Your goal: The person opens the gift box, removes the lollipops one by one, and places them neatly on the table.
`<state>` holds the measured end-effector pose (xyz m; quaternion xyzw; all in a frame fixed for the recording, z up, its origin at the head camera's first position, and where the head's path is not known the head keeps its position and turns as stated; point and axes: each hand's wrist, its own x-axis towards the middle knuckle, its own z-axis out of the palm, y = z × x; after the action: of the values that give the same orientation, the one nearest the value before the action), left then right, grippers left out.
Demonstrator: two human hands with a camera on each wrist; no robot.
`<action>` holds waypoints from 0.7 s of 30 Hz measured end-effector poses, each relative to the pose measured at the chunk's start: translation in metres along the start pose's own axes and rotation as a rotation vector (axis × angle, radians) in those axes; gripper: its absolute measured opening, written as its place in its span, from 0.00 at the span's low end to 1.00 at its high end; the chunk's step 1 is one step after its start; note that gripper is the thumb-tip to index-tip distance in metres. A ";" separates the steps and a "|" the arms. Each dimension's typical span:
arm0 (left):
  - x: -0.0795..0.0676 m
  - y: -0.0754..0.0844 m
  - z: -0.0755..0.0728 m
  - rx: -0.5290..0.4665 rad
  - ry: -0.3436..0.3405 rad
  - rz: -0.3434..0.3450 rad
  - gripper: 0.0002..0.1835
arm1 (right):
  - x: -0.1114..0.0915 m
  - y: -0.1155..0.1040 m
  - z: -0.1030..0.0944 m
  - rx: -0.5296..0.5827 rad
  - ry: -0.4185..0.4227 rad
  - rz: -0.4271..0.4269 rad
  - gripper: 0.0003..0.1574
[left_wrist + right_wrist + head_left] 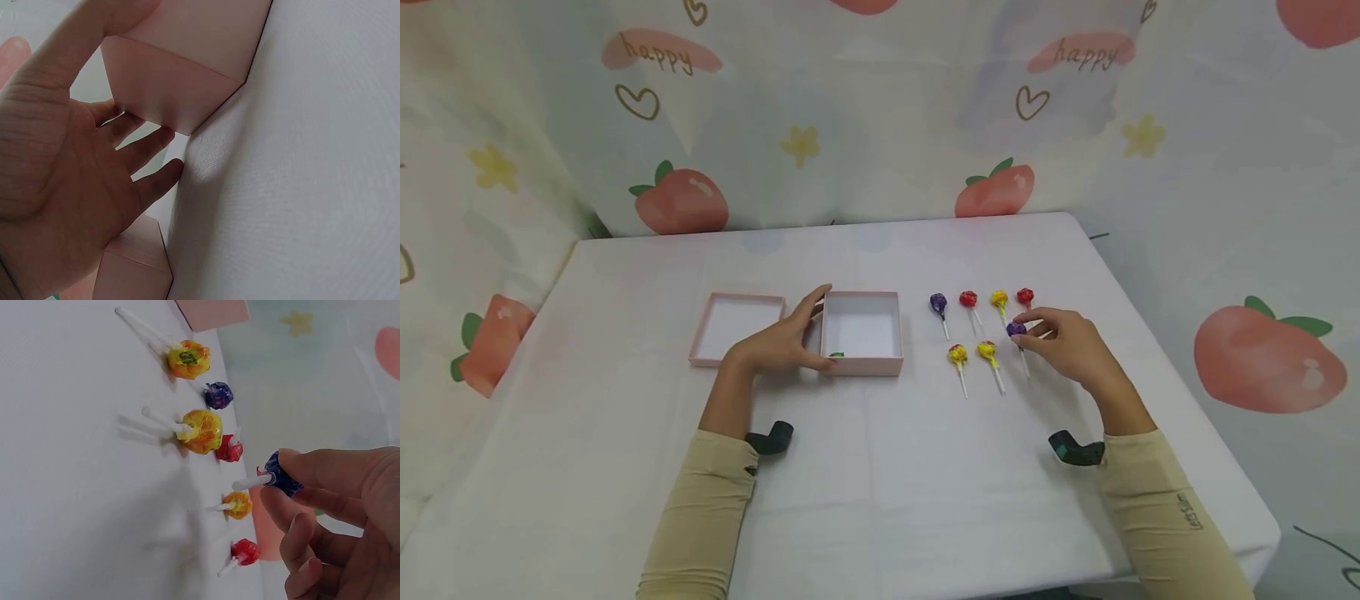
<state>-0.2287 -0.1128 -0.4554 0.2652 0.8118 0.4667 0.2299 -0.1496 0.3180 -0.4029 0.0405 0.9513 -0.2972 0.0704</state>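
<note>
My left hand [780,340] holds an open pink box [901,365] at its left side, with the thumb on the front wall and the index finger by the far left corner. The box has a white inside; a small green patch shows near its front left corner. Between thumb and fingers, my right hand [1063,343] pinches a purple lollipop [282,477] by its wrapped head, its white stick free. Close to that hand lie a yellow lollipop [988,351] and a red lollipop [1025,296], the latter's stick partly hidden.
Left of the box lies its pink lid [703,330], inside up. Further lollipops lie right of the box: a purple one [938,303], a red one [968,299] and a yellow one [998,298] behind, another yellow one [957,356] in front. A white cloth covers the table [880,483].
</note>
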 end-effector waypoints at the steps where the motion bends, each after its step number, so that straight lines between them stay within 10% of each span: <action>1: 0.000 0.000 0.000 0.003 0.001 -0.003 0.67 | 0.000 0.002 -0.001 -0.004 -0.006 0.005 0.25; 21: 0.001 0.001 0.001 -0.035 -0.005 -0.012 0.68 | 0.010 0.028 0.011 -0.040 -0.117 0.042 0.23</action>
<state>-0.2292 -0.1112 -0.4554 0.2575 0.8046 0.4786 0.2394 -0.1553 0.3351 -0.4291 0.0415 0.9503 -0.2787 0.1326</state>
